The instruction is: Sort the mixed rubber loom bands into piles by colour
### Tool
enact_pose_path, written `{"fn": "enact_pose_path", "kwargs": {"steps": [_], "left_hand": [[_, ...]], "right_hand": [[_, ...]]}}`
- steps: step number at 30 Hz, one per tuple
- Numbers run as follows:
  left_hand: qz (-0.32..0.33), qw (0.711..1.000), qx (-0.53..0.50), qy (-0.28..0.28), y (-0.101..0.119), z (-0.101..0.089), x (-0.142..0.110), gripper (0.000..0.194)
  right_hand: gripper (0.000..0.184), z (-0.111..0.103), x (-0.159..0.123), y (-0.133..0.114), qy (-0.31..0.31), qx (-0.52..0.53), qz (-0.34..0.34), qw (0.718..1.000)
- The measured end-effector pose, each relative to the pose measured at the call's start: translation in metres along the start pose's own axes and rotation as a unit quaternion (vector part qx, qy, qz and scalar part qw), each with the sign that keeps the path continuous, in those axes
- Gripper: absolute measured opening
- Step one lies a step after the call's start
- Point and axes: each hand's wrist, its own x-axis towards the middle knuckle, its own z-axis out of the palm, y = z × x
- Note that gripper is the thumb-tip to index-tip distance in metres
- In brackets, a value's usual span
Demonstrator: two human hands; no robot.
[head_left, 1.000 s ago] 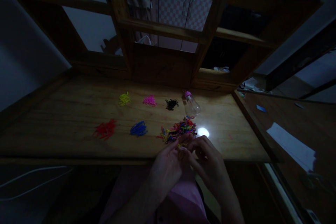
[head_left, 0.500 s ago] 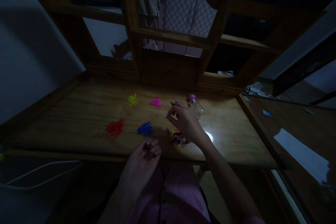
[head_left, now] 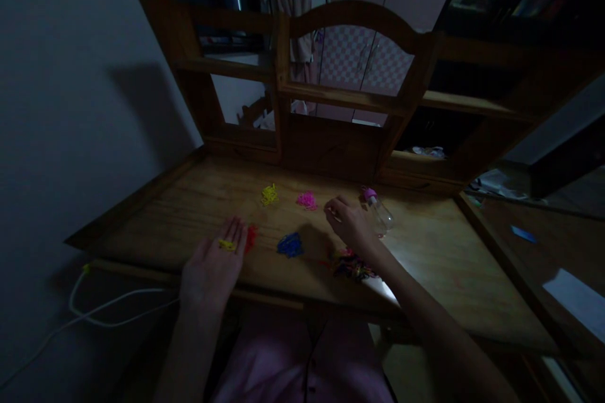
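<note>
My left hand [head_left: 212, 271] is over the front left of the desk, fingers stretched out. Across its fingers lies a small yellow band-like bunch [head_left: 227, 244]. Just beyond the fingertips is a red pile [head_left: 251, 238], partly hidden by the hand. My right hand [head_left: 350, 220] is above the desk right of centre, its fingers closed in a pinch; what they hold, if anything, is too dark to see. Below its wrist is a mixed-colour heap [head_left: 350, 264] of what look like rubber bands. Separate piles are yellow [head_left: 269, 194], pink [head_left: 307, 200] and blue [head_left: 290, 244].
A clear bottle with a pink cap [head_left: 380, 213] lies just right of my right hand. A wooden shelf unit [head_left: 331, 145] rises along the desk's back edge. White cable [head_left: 113, 296] hangs at the left. Paper [head_left: 576, 299] lies on a surface at the right.
My left hand has moved left and forward to the red pile, and its curled fingers have straightened, showing the yellow bunch. My right hand remains pinched near the mixed heap. The view has shifted.
</note>
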Motion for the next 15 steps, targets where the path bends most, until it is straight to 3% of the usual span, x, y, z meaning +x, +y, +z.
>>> {"fn": "enact_pose_path", "kwargs": {"steps": [4,8,10,13,15], "left_hand": [[0.001,0.997,0.024,-0.074,0.006,0.007,0.044,0.047],[-0.015,0.989,0.136,-0.058,-0.001,0.032,0.105,0.047],[0.020,0.972,0.228,-0.051,-0.007,0.045,0.129,0.049],[0.042,0.943,0.327,-0.049,-0.018,0.058,0.148,0.053],[0.035,0.935,0.350,-0.057,-0.025,0.060,0.146,0.052]], "right_hand": [[0.016,-0.018,-0.040,0.014,0.068,0.067,0.016,0.995],[0.014,-0.032,-0.072,0.022,0.084,0.117,0.051,0.988],[0.014,-0.036,-0.086,0.024,0.088,0.123,0.070,0.986],[0.013,-0.043,-0.104,0.027,0.090,0.135,0.090,0.983],[0.013,-0.047,-0.117,0.030,0.100,0.141,0.104,0.980]]}}
